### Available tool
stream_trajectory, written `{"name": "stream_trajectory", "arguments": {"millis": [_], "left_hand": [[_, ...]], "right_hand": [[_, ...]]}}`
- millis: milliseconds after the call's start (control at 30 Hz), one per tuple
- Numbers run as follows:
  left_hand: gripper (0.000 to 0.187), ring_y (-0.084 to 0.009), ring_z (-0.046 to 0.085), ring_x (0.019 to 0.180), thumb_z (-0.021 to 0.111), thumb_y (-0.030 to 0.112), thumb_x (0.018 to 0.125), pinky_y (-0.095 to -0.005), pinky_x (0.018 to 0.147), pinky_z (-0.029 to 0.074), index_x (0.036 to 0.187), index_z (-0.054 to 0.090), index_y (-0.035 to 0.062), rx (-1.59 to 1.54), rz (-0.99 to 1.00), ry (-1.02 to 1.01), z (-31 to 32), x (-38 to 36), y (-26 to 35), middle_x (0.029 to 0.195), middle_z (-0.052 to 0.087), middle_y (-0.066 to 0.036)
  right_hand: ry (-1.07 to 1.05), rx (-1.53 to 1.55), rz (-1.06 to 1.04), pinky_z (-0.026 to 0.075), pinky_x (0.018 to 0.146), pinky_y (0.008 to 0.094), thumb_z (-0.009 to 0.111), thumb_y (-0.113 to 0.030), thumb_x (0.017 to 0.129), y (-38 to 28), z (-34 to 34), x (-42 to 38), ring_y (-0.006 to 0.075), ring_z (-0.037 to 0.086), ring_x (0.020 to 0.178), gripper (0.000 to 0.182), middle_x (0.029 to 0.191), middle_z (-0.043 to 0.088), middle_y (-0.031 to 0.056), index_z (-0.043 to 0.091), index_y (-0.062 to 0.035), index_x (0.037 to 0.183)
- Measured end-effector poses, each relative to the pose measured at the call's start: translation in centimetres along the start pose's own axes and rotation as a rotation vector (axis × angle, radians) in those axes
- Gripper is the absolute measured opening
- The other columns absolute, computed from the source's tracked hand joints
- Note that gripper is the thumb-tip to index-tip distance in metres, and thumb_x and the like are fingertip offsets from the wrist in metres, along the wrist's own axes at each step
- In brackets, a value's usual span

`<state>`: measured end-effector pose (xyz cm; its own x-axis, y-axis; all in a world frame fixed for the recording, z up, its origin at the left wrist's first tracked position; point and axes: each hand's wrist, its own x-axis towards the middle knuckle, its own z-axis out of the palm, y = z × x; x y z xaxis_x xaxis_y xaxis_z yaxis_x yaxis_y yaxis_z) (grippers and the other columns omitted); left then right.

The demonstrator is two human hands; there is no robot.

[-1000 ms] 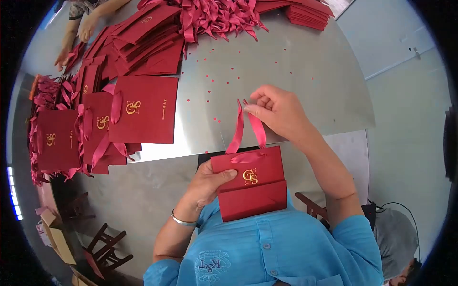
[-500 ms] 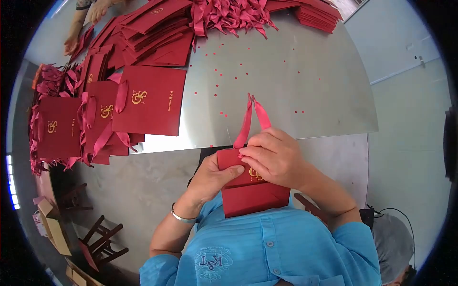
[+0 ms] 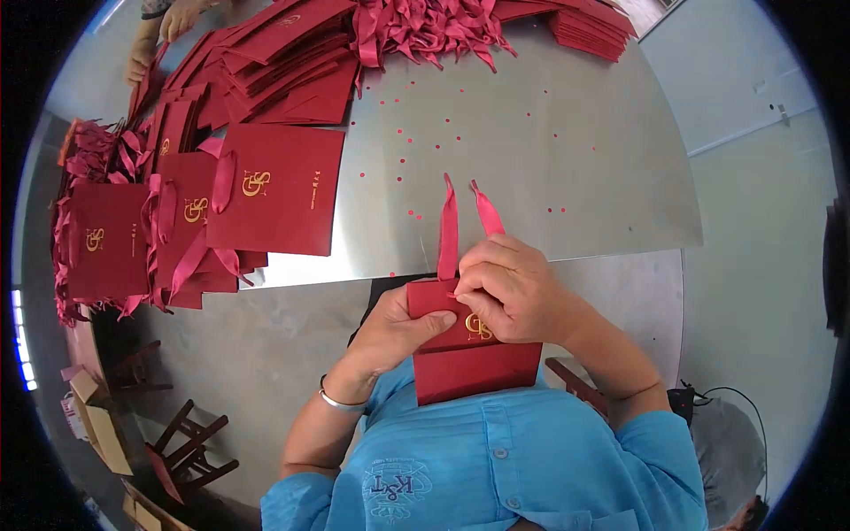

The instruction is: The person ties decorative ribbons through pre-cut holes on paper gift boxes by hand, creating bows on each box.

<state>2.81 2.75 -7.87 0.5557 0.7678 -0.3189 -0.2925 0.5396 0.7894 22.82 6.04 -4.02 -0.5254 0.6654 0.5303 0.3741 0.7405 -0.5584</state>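
Note:
A small dark-red paper gift bag (image 3: 478,372) with a gold logo is held in front of my chest, just off the table's near edge. My left hand (image 3: 400,329) grips its left side, thumb lying flat on the face. With fingertips pinched together, my right hand (image 3: 506,288) holds a bit of pink ribbon (image 3: 449,232) against the bag near its upper edge. One ribbon length rises from the bag and a second sticks up behind my right hand. The exact spot under my right fingertips is partly hidden.
Finished-looking red bags with ribbon handles (image 3: 279,190) lie at the left of the metal table (image 3: 602,177). Behind them are stacked flat bags (image 3: 292,71) and a heap of ribbons (image 3: 429,31). Small red paper dots are scattered about. Another person's hand (image 3: 181,18) reaches in at top left.
The two ribbon ends have moved apart, the left one now standing straighter. My right hand has shifted slightly at the bag. At top left, the other person's lower hand has moved up.

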Motion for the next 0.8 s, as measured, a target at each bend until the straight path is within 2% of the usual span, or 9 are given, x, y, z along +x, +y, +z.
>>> {"name": "stream_trajectory", "arguments": {"millis": [300,400,433,467,500,567,700,767,800], "left_hand": [[0.028,-0.0153,0.063,0.099,0.063,0.001,0.089,-0.031,0.087,0.053,0.117,0.06,0.001,-0.015,-0.036,-0.006,-0.1,0.0,0.1,0.11,0.066,-0.009],[0.029,-0.0154,0.063,0.099,0.064,0.002,0.089,-0.0315,0.087,0.053,0.118,0.06,0.0004,-0.038,0.013,0.022,0.2,-0.3,0.2,0.11,0.066,-0.01],[0.029,-0.0154,0.063,0.099,0.064,0.002,0.089,-0.0315,0.087,0.053,0.118,0.06,0.0004,-0.039,0.015,0.02,0.3,-0.4,0.3,0.11,0.066,-0.01],[0.027,-0.013,0.062,0.098,0.062,0.002,0.09,-0.0294,0.087,0.052,0.117,0.061,0.0004,-0.036,0.027,0.004,0.3,-0.6,0.5,0.108,0.067,-0.007],[0.026,-0.0106,0.06,0.097,0.06,0.001,0.091,-0.0274,0.087,0.05,0.116,0.061,0.0003,-0.034,0.039,-0.014,0.3,-0.7,0.7,0.107,0.067,-0.005],[0.026,-0.0103,0.06,0.097,0.06,0.001,0.091,-0.0274,0.087,0.05,0.116,0.061,0.0003,-0.042,0.039,-0.026,0.4,-0.9,0.8,0.107,0.067,-0.005],[0.027,-0.0095,0.06,0.097,0.061,0.001,0.09,-0.027,0.087,0.05,0.117,0.06,0.0001,-0.013,0.049,-0.055,0.5,-0.8,0.8,0.107,0.066,-0.004],[0.028,-0.0092,0.059,0.097,0.061,0.001,0.09,-0.0268,0.087,0.049,0.118,0.06,0.0,-0.001,0.057,-0.078,0.4,-1.0,1.0,0.107,0.066,-0.003],[0.028,-0.0089,0.059,0.097,0.061,0.001,0.09,-0.0266,0.087,0.049,0.118,0.06,-0.0001,0.011,0.065,-0.096,0.4,-1.2,1.1,0.107,0.066,-0.003]], "right_hand": [[-0.012,0.036,0.019,0.047,0.06,0.0324,0.071,0.003,0.067,0.1,-0.5,0.1,0.0239,0.058,0.07,0.019,0.084,0.061,0.0074,0.06,-0.0055,0.079],[0.082,0.024,0.113,0.047,0.059,0.0316,0.07,0.002,0.073,-0.2,-2.7,0.4,0.0214,0.059,0.07,0.013,0.083,0.062,0.0083,0.062,-0.0029,0.081],[0.101,0.044,0.323,0.046,0.06,0.031,0.068,-0.002,0.079,-0.1,-3.8,-0.1,0.0184,0.058,0.069,0.006,0.081,0.062,0.008,0.062,-0.0011,0.081],[0.12,0.065,0.533,0.046,0.06,0.0303,0.065,-0.005,0.085,0.0,-4.7,-0.5,0.0155,0.058,0.068,0.008,0.079,0.063,0.0077,0.062,0.0007,0.081],[0.12,0.06,0.534,0.046,0.06,0.0303,0.065,-0.005,0.085,0.3,-5.5,-1.1,0.0155,0.058,0.068,0.008,0.079,0.063,0.0077,0.062,0.0007,0.081],[-0.098,0.287,0.905,0.047,0.064,0.0272,0.058,-0.012,0.093,0.7,-6.5,-2.1,0.011,0.058,0.069,0.021,0.077,0.064,0.0053,0.063,0.0039,0.082],[-0.204,0.513,1.02,0.048,0.07,0.0255,0.059,-0.018,0.094,0.8,-7.3,-2.0,0.0112,0.06,0.073,0.024,0.082,0.066,0.0036,0.065,0.0035,0.087],[-0.448,0.673,1.036,0.049,0.074,0.0251,0.067,-0.017,0.087,0.8,-7.7,-1.1,0.0128,0.063,0.08,0.019,0.087,0.068,0.0044,0.068,0.0016,0.091],[-0.446,0.672,1.035,0.049,0.074,0.0251,0.067,-0.017,0.087,0.8,-7.3,-1.1,0.0128,0.063,0.08,0.019,0.087,0.068,0.0044,0.068,0.0016,0.091]]}}
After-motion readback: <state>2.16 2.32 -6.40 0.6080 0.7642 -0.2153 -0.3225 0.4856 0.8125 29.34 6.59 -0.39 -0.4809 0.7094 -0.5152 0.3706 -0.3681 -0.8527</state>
